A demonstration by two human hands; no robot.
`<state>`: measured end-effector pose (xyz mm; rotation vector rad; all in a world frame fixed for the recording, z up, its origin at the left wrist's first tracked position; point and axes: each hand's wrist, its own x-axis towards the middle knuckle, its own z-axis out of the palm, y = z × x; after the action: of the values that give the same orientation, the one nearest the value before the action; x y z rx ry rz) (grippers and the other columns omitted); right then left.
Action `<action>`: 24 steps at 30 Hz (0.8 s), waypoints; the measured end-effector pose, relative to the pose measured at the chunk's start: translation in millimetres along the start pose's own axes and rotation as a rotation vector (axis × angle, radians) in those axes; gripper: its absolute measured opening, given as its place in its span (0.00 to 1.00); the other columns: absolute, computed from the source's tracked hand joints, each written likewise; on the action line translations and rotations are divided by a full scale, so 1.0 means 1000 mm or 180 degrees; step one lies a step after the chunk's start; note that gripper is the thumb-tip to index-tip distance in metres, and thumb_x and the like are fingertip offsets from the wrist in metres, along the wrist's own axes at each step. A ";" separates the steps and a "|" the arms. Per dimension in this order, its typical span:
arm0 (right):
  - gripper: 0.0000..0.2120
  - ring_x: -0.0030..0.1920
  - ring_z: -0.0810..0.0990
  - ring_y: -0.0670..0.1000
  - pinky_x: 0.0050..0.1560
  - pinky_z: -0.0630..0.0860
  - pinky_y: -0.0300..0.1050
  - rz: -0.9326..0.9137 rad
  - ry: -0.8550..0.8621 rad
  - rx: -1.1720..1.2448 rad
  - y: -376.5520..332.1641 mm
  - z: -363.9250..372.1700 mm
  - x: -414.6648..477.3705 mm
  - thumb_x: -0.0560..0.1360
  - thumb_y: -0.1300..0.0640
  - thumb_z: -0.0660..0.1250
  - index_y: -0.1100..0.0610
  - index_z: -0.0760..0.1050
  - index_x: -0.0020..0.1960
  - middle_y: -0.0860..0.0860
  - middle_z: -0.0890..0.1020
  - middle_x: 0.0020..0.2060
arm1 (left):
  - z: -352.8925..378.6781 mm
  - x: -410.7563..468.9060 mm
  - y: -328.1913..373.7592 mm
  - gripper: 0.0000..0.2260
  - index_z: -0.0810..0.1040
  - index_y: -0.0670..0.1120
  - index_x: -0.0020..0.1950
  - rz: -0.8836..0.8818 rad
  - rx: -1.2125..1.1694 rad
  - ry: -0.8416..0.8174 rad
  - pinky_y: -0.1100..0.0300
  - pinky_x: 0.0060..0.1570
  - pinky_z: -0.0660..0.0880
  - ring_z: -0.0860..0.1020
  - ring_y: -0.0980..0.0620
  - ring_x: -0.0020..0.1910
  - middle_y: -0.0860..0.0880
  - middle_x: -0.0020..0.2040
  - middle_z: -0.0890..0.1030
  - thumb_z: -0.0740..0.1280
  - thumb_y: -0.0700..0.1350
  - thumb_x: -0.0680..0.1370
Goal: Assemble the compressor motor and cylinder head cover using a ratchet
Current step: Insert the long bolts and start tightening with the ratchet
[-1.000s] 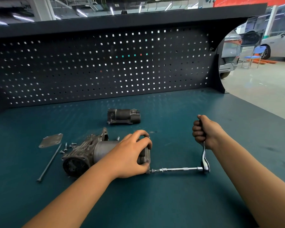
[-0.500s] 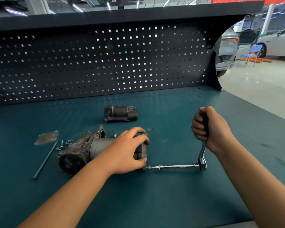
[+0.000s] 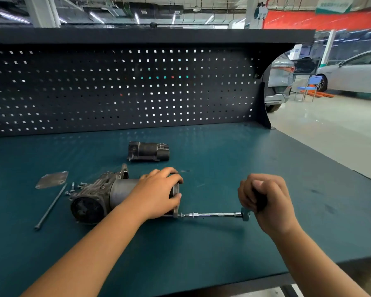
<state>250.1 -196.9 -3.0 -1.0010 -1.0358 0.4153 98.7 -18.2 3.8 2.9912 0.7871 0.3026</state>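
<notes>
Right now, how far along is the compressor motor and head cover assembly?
Done: the motor sits mated to the compressor body. In hand: the left hand steadies the motor; the right hand grips the ratchet, its extension running to the motor's end flange. Left: one long bolt, the cover plate and small screws lie loose on the mat, so the cover is not on yet.

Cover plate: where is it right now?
Head view, left side: the cover plate lies flat on the mat, just left of the loose bolts and the compressor body.
</notes>
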 end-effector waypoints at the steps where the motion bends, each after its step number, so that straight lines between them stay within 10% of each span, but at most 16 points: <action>1: 0.15 0.23 0.58 0.47 0.27 0.56 0.35 -0.0075 -0.0052 -0.0091 0.000 0.000 -0.003 0.65 0.64 0.52 0.50 0.61 0.22 0.44 0.63 0.19 | 0.000 -0.001 0.003 0.17 0.69 0.56 0.66 -0.0075 0.0120 0.0008 0.49 0.68 0.58 0.62 0.51 0.69 0.56 0.71 0.63 0.60 0.55 0.78; 6: 0.14 0.23 0.60 0.47 0.27 0.56 0.37 -0.0206 -0.0029 -0.0161 0.001 -0.003 -0.010 0.65 0.65 0.53 0.54 0.59 0.22 0.45 0.64 0.18 | 0.027 -0.015 0.068 0.22 0.76 0.44 0.62 0.0711 0.0344 0.1147 0.46 0.65 0.67 0.73 0.44 0.64 0.43 0.64 0.76 0.71 0.45 0.69; 10: 0.17 0.24 0.59 0.47 0.27 0.56 0.38 -0.0226 -0.0038 -0.0200 -0.002 -0.004 -0.012 0.64 0.65 0.52 0.48 0.62 0.22 0.45 0.64 0.19 | 0.061 -0.001 0.112 0.16 0.67 0.42 0.64 0.0503 -0.0551 0.0070 0.50 0.58 0.68 0.71 0.41 0.60 0.43 0.60 0.75 0.63 0.45 0.78; 15: 0.16 0.23 0.59 0.47 0.26 0.56 0.36 -0.0154 -0.0048 0.0011 -0.002 -0.003 0.008 0.67 0.62 0.53 0.49 0.63 0.23 0.45 0.64 0.19 | 0.074 0.025 0.102 0.07 0.71 0.41 0.52 0.0624 -0.0152 0.0022 0.51 0.41 0.66 0.76 0.37 0.51 0.40 0.51 0.78 0.57 0.44 0.81; 24: 0.18 0.25 0.66 0.47 0.19 0.64 0.32 0.2417 0.1043 0.0392 0.054 -0.027 0.102 0.82 0.52 0.53 0.60 0.69 0.39 0.52 0.67 0.30 | 0.082 0.029 0.097 0.06 0.72 0.42 0.51 0.0718 -0.0241 0.0158 0.51 0.37 0.62 0.77 0.35 0.47 0.38 0.50 0.79 0.58 0.43 0.80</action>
<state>330.8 -110.5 0.0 -1.2815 -0.3001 0.8864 186.6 -87.1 -63.2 3.0124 0.4297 0.4052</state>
